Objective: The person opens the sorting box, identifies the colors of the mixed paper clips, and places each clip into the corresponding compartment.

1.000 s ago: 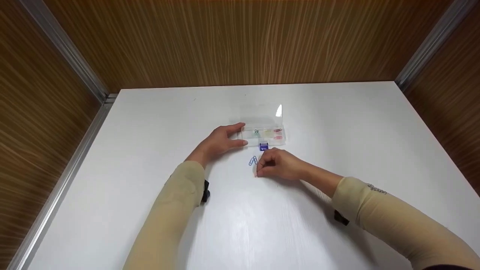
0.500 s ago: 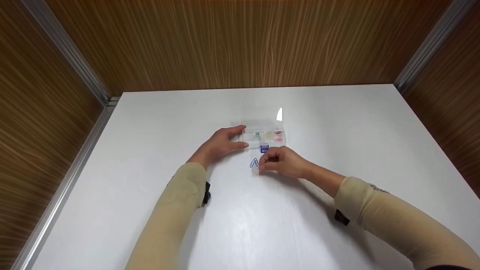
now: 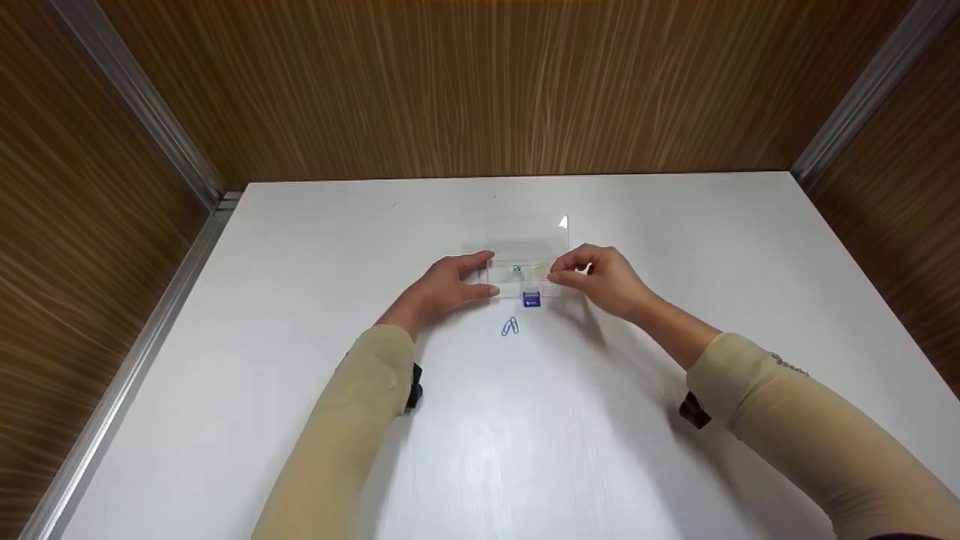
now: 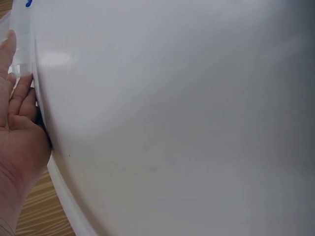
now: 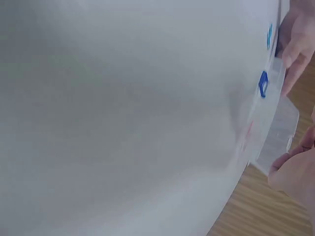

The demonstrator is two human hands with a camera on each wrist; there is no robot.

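Resting against the left end of a clear plastic organizer box (image 3: 525, 276), left hand (image 3: 442, 289), thumb and fingers spread and almost straight, bracing the box's end wall rather than gripping it. Seen likewise from the left wrist: fingers (image 4: 19, 93) laid flat along the pale box edge (image 4: 22, 39). Hovering over the box's right end, right hand (image 3: 604, 279), thumb and forefinger drawn together in a pinch; impossible to tell whether anything small sits between the fingertips, since nothing clear shows there. From the right wrist, only part of the right hand (image 5: 295, 172) at the frame edge beside the box corner (image 5: 278, 132). Both hands well apart, one at each end of the box.

Sitting near the middle of a white table (image 3: 300, 240), box lid raised and leaning back, a bright glare spot on its upper right corner. Inside the compartments, faint coloured shapes: greenish (image 3: 516, 270) toward the left, yellowish in the centre. Mounted on the near wall, a blue latch (image 3: 531, 299). Lying on the table just in front of the latch, clear of both hands, a pair of blue paper clips (image 3: 510, 327).

Beige sleeves on both forearms. Wood-grain panels with metal corner strips around the table.
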